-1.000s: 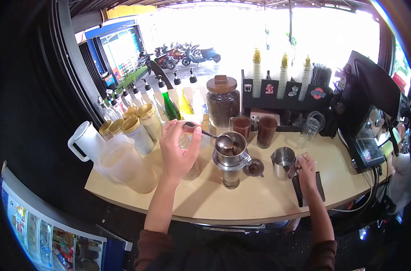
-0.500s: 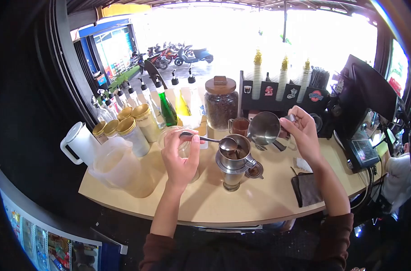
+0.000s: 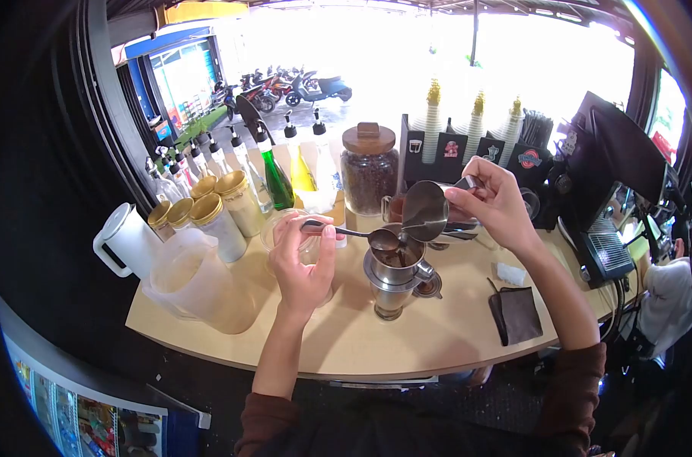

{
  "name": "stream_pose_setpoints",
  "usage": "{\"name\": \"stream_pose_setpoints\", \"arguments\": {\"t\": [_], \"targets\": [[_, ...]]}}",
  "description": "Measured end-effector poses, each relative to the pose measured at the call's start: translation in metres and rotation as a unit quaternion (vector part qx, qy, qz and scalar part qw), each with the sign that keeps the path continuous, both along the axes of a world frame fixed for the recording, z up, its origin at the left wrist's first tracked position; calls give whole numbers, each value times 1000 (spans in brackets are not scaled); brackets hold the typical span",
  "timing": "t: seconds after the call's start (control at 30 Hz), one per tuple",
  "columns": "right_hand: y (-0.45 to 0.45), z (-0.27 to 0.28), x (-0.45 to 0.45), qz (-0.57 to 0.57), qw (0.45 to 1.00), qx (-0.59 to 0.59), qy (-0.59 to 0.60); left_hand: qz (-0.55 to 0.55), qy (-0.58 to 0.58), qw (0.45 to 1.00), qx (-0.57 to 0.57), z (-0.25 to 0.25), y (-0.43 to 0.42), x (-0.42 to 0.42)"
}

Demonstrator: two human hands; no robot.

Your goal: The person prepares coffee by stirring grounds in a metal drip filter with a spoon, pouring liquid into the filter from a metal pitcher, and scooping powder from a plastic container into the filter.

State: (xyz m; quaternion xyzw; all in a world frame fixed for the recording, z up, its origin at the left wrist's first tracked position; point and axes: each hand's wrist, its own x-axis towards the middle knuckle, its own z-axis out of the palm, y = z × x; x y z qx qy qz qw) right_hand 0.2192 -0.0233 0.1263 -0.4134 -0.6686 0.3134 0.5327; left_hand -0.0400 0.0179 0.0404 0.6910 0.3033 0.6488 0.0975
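Bright street beyond a pale wooden counter (image 3: 437, 335), two hands at its centre

Parked motorbikes (image 3: 315, 90) show at upper left. On the counter, a wide, translucent plastic jug (image 3: 201, 293) stands left of centre, and a wooden-lidded glass jar (image 3: 369, 179) with dark brown contents stands at upper centre. Right of centre, the right hand (image 3: 492, 198) grips a silver metal pitcher (image 3: 424, 211), tipped over a round silver metal filter (image 3: 395, 276). That filter sits mid-frame on a clear glass (image 3: 388, 303). Left of it, the left hand (image 3: 304, 263) pinches a black-handled metal spoon (image 3: 384, 241), its bowl over the filter's opening, near the pitcher's lip.
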Motion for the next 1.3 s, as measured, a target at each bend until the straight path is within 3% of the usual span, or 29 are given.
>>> {"name": "stream_pose_setpoints", "arguments": {"t": [0.53, 1.0, 1.3], "targets": [[-1, 4, -6, -11, 999, -5, -31, 7, 49, 998, 41, 0, 2, -1], [1, 4, -5, 3, 1000, -16, -23, 30, -40, 999, 5, 9, -1, -8], [6, 6, -19, 3, 1000, -11, -8, 56, -31, 998, 22, 9, -2, -20]]}}
